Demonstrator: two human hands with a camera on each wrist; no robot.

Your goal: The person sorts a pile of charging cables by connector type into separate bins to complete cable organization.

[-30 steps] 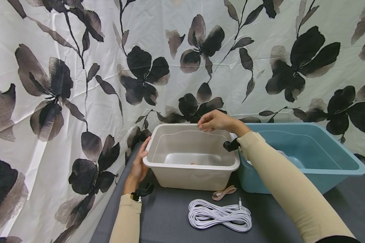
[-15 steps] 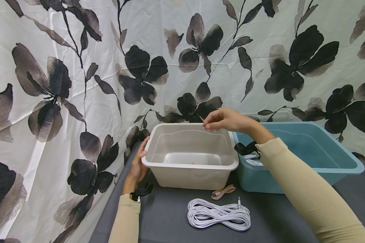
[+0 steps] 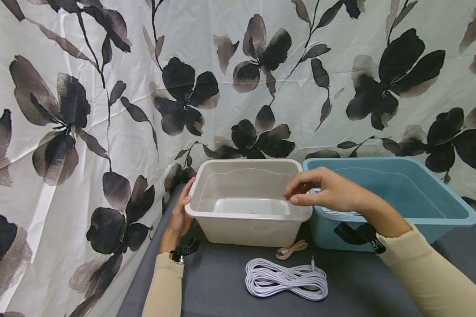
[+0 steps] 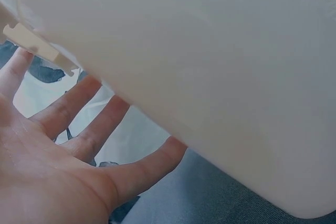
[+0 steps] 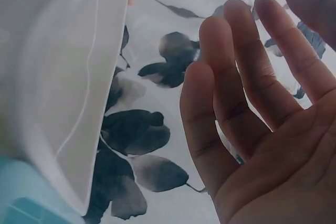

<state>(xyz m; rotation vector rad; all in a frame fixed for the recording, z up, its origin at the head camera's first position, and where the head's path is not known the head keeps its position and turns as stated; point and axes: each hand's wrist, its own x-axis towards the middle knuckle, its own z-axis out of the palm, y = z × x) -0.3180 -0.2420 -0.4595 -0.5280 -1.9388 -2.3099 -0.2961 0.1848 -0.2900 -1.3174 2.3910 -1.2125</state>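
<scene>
My left hand [image 3: 180, 215] lies against the left side of the beige bin [image 3: 246, 231], fingers spread and nearly straight. In the left wrist view its fingers [image 4: 149, 171] touch the bin's wall. The right hand [image 3: 329, 189] hovers over the right rim of the beige bin, beside the blue bin [image 3: 381, 235]. The right wrist view shows its fingers [image 5: 252, 66] loosely bent, with nothing in them. A small orange-brown bit [image 3: 253, 212] shows low inside the beige bin, mostly hidden by the front rim.
A coiled white cable [image 3: 286, 278] lies on the grey table [image 3: 214, 281] in front of the bins. Close behind it is a small tan cable [image 3: 291, 250]. More white cable [image 3: 341, 212] sits in the blue bin. A floral curtain [image 3: 238, 105] hangs behind.
My right hand has come from the beige bin's back rim to its right side, lower and nearer me, and its fingers have loosened. The left hand has stayed on the bin.
</scene>
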